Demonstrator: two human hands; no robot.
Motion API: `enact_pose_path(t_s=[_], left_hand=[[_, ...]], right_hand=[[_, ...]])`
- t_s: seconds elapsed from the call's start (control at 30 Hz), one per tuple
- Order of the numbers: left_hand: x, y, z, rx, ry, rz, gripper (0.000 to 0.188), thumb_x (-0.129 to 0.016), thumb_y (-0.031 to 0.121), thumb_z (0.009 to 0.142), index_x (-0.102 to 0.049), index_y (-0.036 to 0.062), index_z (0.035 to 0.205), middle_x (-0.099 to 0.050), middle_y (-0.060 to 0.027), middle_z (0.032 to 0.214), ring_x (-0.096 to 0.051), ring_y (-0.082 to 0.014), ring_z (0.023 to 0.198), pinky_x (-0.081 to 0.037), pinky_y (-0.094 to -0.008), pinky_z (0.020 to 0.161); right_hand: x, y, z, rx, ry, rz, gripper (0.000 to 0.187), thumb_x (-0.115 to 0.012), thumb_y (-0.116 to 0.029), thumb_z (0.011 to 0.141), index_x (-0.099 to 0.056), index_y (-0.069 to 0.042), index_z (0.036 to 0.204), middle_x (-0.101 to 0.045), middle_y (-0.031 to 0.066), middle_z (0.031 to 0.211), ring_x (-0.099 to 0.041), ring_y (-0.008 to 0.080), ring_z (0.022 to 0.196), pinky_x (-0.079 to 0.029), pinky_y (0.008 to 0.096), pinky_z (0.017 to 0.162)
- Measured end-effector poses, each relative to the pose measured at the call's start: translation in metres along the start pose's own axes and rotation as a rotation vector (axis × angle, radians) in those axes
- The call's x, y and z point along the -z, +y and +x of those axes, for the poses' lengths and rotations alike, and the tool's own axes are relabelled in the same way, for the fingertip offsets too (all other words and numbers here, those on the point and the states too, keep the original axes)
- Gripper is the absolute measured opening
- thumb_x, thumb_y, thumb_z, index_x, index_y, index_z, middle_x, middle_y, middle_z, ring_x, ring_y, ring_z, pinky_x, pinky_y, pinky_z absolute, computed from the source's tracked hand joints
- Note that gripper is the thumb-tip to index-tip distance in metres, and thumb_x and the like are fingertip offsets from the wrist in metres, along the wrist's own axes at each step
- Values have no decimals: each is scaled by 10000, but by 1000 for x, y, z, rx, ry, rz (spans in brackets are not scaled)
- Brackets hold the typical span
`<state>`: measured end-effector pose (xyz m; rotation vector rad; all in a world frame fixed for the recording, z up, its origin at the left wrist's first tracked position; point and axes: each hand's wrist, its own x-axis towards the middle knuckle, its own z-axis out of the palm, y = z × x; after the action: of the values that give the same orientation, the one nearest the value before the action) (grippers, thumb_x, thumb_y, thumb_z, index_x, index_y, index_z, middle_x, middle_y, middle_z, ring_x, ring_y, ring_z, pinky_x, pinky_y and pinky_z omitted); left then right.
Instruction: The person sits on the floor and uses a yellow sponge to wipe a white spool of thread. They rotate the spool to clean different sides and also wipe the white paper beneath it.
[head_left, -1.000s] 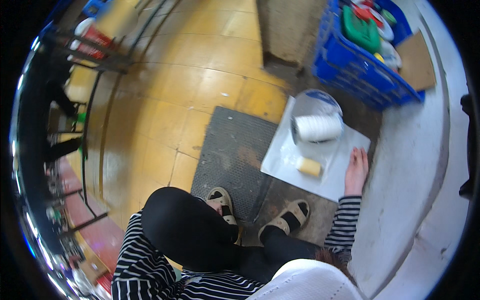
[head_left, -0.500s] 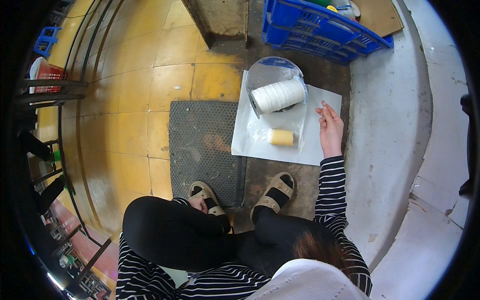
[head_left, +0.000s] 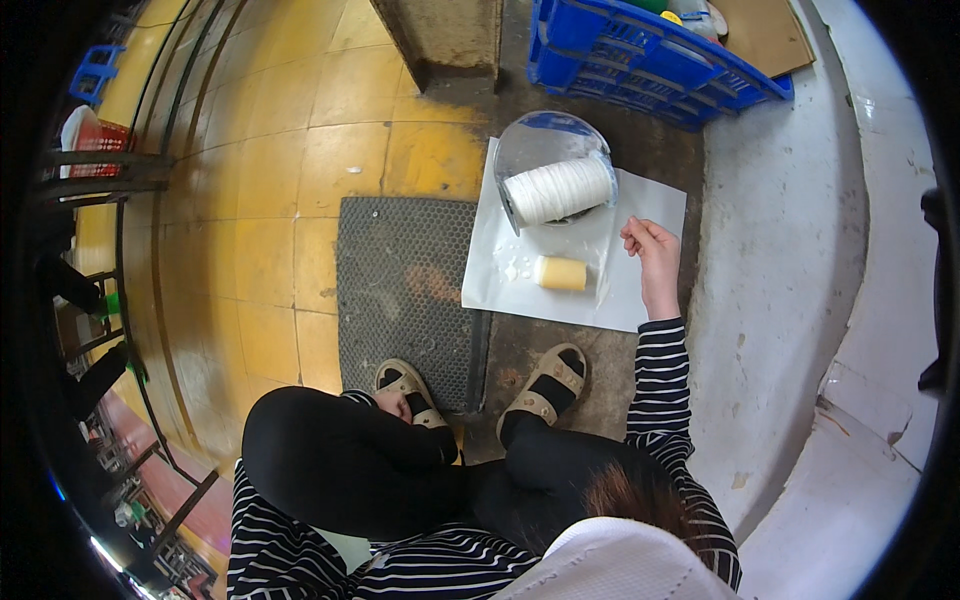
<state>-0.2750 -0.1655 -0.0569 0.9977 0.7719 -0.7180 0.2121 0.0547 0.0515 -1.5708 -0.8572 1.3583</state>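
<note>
- Right hand [head_left: 652, 252]: over the white sheet [head_left: 497, 287], fingers curled; cannot tell if they pinch anything.
- Left hand [head_left: 396, 404]: at the left sandal [head_left: 423, 400], partly hidden; grip unclear.
- White spool [head_left: 563, 190]: ten o'clock from the right hand; probably weighty; grasp the wound middle.
- Yellow roll [head_left: 566, 274]: nearly nine o'clock; likely light; pinch its sides.

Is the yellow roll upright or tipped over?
Tipped: the yellow roll lies lengthwise on the white sheet, its pale end facing left.
</note>
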Motion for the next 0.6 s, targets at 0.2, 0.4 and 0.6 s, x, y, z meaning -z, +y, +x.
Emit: enact_pose_path(t_s=[0.2,0.4,0.6], left_hand=[[0,-1,1,31,-44,-28,210,-649,89,741,-765,74,916,-730,-12,816,-668,-96,752,-515,-271,663],[-2,-8,6,54,-20,8,195,-646,84,720,-765,77,874,-715,-7,766,-655,-92,712,-506,-275,637],[-1,-5,5,51,-33,12,228,-602,72,725,-755,47,893,-726,-25,809,-674,-112,756,-519,-276,675]], right_hand=[[-14,-1,0,141,18,-201,157,-670,-116,898,-682,25,828,-631,24,818,-520,78,698,-422,220,674],[-21,-6,-5,238,52,-316,79,-735,-36,820,-695,32,822,-620,12,794,-525,61,717,-425,207,664],[-20,-11,-5,266,102,-396,119,-732,-54,826,-692,53,858,-604,9,764,-523,68,685,-425,207,640]])
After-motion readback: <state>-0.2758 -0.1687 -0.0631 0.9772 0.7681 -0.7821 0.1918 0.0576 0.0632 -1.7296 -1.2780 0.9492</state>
